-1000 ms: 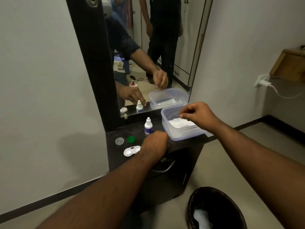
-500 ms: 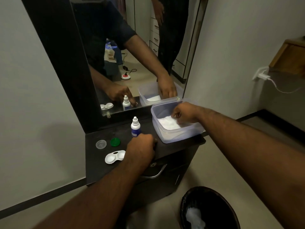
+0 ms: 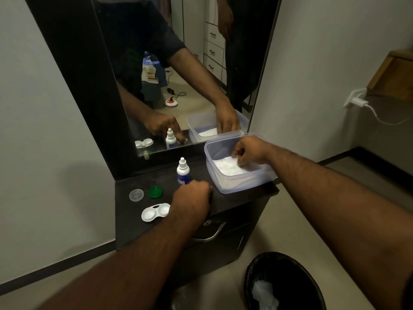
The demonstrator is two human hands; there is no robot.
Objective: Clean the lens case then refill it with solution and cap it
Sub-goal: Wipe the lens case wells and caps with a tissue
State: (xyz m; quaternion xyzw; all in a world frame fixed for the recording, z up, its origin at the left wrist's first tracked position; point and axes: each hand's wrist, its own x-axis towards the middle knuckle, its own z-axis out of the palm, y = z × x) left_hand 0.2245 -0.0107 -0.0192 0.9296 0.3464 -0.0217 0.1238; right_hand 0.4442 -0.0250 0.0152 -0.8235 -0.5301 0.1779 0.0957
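Just left of the fisted left grip lies the uncapped lens case

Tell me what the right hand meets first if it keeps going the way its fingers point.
The right hand points down into the clear plastic tub; first it would meet the white tissue inside, which its fingertips seem already to touch, though depth is unclear.

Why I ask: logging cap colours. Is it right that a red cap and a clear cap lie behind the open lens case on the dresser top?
Not quite: the head view shows a green cap, not red. It lies beside the clear cap, behind the open lens case on the dresser top.
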